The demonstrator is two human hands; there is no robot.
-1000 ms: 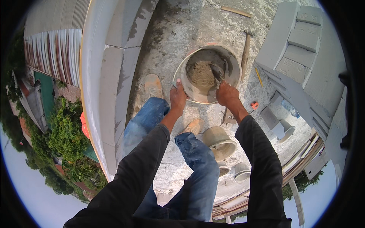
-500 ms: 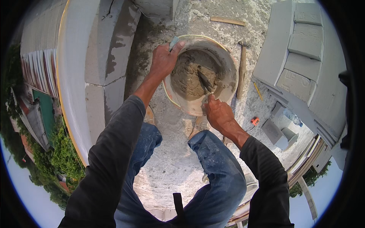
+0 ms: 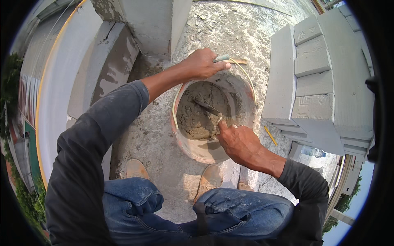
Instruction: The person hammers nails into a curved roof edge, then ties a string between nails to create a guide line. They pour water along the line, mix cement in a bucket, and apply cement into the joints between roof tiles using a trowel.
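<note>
A round bucket stands on the rough floor in front of my feet. Wet grey mortar fills its lower part, and some is smeared up the inner wall. My left hand, above the far rim, is closed round the blue-green grip of the bucket's wire handle. My right hand reaches over the near right rim, fingers wrapped round the handle end of a trowel. The trowel's mortar-coated blade lies in the mix, pointing up and left; its handle is mostly hidden by my fingers.
Grey concrete blocks are stacked at the right, with a yellow stick and a clear plastic bottle near them. A low block wall runs along the left, beside a pillar. A wooden strip lies behind the bucket.
My left hand has moved right across the far rim, still on the handle grip. The trowel blade now points more to the left. The view has shifted, so the bucket appears lower.
</note>
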